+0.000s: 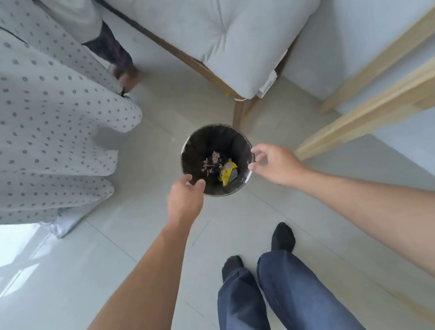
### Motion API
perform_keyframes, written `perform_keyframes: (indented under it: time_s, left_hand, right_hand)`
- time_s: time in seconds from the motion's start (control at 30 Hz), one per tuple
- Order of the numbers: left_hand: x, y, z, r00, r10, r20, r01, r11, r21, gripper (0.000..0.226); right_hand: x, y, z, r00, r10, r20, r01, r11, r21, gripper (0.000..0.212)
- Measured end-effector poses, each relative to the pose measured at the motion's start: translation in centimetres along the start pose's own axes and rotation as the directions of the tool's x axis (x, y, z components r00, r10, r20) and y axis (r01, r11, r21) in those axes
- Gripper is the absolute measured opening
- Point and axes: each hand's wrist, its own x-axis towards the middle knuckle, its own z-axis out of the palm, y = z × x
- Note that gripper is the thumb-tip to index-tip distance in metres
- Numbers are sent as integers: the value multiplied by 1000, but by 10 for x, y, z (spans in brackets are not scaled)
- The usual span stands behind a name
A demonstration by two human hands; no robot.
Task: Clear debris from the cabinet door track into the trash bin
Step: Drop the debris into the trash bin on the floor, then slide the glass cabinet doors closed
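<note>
A small round trash bin (238,143) with a black liner sits at the centre of the head view, over the pale tiled floor. Inside lie pale bits of debris (213,161) and a yellow wrapper (228,173). My left hand (185,196) is at the near-left rim, with thumb and fingers curled over the edge. At the right rim, my right hand (274,162) pinches the edge between thumb and fingers. No cabinet door track is in view.
A grey cushioned chair (229,26) on a wooden frame stands just behind the bin. Pale wooden rails (380,104) run along the right. A dotted white cloth (29,125) hangs at the left, with another person's leg (115,52) behind it. My own socked feet (257,248) stand below the bin.
</note>
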Motion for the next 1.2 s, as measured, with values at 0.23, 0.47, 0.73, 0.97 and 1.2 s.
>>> perform_keyframes:
  time_s: [0.23, 0.47, 0.73, 0.97, 1.2]
  left_hand:
    - [-98, 98, -82, 959, 282, -12, -279, 954, 109, 57]
    - [-219, 194, -128, 840, 543, 2, -541, 837, 75, 65]
    - [-351, 269, -102, 607, 780, 156, -793, 606, 54, 60]
    - [-428, 325, -45, 420, 860, 290, -904, 423, 54, 59]
    - [-461, 378, 8, 339, 877, 339, -937, 348, 37, 63]
  right_hand:
    - [-105, -86, -101, 981, -44, -187, 63, 993, 99, 46]
    - [-229, -143, -194, 888, -45, -457, 166, 959, 229, 42]
    - [-380, -104, -253, 711, 142, -688, 221, 885, 410, 36]
    - [-472, -15, -290, 497, 325, -804, 240, 839, 488, 21]
    - [-530, 46, -331, 195, 386, -902, 179, 890, 420, 17]
